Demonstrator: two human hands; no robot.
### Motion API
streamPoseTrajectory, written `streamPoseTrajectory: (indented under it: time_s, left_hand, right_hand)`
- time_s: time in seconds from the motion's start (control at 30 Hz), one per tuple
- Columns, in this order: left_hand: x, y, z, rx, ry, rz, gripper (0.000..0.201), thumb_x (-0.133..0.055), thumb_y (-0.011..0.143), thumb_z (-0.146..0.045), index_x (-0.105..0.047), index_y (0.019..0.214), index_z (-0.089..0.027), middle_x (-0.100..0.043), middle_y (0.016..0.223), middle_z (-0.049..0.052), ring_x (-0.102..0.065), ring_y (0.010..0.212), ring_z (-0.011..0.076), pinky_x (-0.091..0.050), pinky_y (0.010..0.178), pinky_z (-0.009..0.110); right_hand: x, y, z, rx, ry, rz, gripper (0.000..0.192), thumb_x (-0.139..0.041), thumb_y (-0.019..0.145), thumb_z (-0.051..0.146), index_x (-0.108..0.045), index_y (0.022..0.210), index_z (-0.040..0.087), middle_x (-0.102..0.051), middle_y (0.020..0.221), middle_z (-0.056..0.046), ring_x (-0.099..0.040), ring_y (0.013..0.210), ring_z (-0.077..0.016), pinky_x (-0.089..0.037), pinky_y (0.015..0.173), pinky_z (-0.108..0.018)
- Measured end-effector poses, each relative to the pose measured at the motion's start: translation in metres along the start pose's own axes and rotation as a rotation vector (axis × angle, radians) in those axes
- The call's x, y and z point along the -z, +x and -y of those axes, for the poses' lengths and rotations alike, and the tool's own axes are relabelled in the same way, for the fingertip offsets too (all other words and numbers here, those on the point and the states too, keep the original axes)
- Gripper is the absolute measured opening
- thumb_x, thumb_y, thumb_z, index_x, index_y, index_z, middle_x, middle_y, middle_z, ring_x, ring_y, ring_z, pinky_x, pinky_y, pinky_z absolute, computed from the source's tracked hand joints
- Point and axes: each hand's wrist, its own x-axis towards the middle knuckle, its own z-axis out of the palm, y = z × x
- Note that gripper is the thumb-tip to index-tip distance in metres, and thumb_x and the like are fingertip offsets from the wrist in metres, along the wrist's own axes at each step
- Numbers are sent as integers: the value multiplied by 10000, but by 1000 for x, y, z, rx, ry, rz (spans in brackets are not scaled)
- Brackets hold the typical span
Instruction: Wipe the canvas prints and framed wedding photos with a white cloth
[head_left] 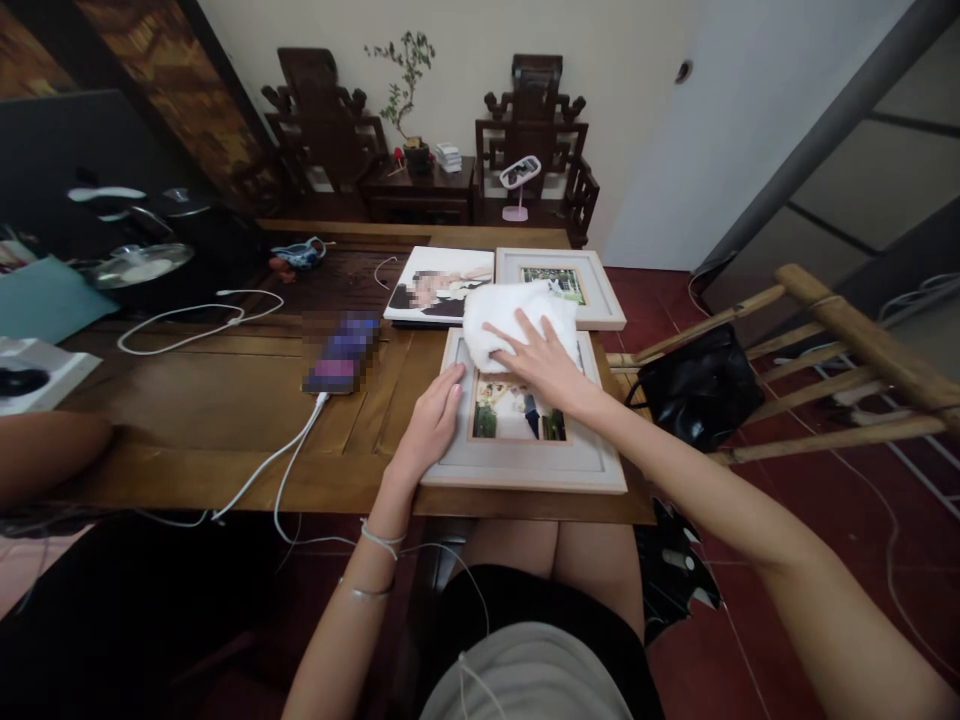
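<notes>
Wiping step, judging by pose: left hand (433, 420) lies flat, fingers together, steadying near picture frame (525, 462) at table (225, 400) edge. Right hand (541, 362), fingers spread, presses white cloth (517, 305) on frame's top. Next calls for sweeping strokes w/ frame held steady. Two more frames lie beyond.

My arms bare and sleeveless, two thin bracelets on my left wrist (379, 560), black shorts, pale grey top.

Just one view here, shot from the person's head, looking forward and down across the brown wooden table (225, 400); the lap sits right under the lens, both forearms reach in from the bottom edge; the dark carved wooden chairs (536, 130) against the far wall look small.
</notes>
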Motion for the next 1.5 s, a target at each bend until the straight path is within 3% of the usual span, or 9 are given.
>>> streamPoseTrajectory:
  time_s: [0.2, 0.47, 0.67, 0.87, 1.0, 1.1, 1.23, 1.4, 1.5]
  left_hand:
    - [-1, 0, -1, 14, 10, -53, 407, -341, 992, -311, -553, 1297, -144, -560, 1375, 130, -497, 1305, 228, -368, 1126, 437]
    - [-3, -1, 2, -24, 37, -24, 382, -380, 966, -243, -558, 1287, -139, -550, 1382, 141, -459, 1339, 233, -340, 1144, 460]
    - [-3, -1, 6, -77, 62, 8, 379, -435, 923, -176, -572, 1273, -123, -555, 1371, 157, -428, 1361, 250, -338, 1141, 490]
    - [-3, -1, 8, -101, 79, 7, 374, -411, 929, -152, -588, 1254, -98, -572, 1347, 173, -437, 1354, 260, -353, 1132, 499]
    - [-2, -1, 7, -101, 56, -5, 375, -383, 934, -127, -599, 1240, -104, -579, 1340, 166, -444, 1350, 247, -355, 1134, 490]
    - [-2, -1, 5, -96, 48, -9, 372, -376, 936, -122, -605, 1229, -102, -584, 1333, 167, -448, 1347, 244, -358, 1133, 486]
    - [-3, -1, 3, -78, 29, -19, 369, -382, 925, -107, -615, 1211, -124, -585, 1332, 152, -455, 1342, 239, -346, 1138, 482]
    - [0, -5, 0, 144, -160, -166, 519, -595, 822, -140, -510, 1332, -188, -360, 1523, 141, -360, 1400, 285, -308, 1151, 486]
    - [8, -13, -9, 499, -532, -151, 742, -748, 724, -199, -421, 1390, -190, -513, 1400, 171, -547, 1247, 302, -445, 1049, 465]
  right_hand:
    - [-16, 1, 33, 6, 32, 185, 590, -429, 822, -45, -522, 1328, 244, -311, 1555, -83, -277, 1372, -469, -342, 972, -738]
    - [42, -77, 75, 230, 310, 339, 544, -519, 717, -27, -612, 1197, 213, -459, 1464, -99, -482, 1233, -424, -497, 873, -578]
    - [37, -88, 59, 211, 360, 333, 618, -486, 693, -49, -624, 1205, 269, -662, 1217, -58, -512, 1234, -340, -484, 904, -467]
    - [1, -42, -6, -45, 14, 195, 623, -414, 731, -93, -641, 1208, 237, -413, 1502, -45, -279, 1395, -412, -248, 1050, -706]
    - [-11, -23, -39, -124, -80, 123, 585, -403, 766, -85, -623, 1246, 166, -355, 1528, -112, -267, 1392, -439, -266, 1052, -687]
    - [-12, -37, -26, -115, -69, 174, 574, -433, 765, -67, -602, 1273, 140, -351, 1524, -149, -321, 1357, -462, -326, 1029, -655]
    - [9, -82, 25, -65, -9, 257, 567, -497, 716, -44, -612, 1244, 129, -399, 1488, -185, -384, 1315, -476, -352, 1021, -651]
    - [43, -130, 60, 78, 226, 326, 662, -459, 639, -83, -609, 1231, 173, -381, 1515, -104, -423, 1317, -409, -453, 1004, -562]
    - [42, -142, 59, 73, 310, 275, 643, -407, 633, -100, -627, 1173, 171, -368, 1525, -77, -391, 1352, -368, -447, 1034, -538]
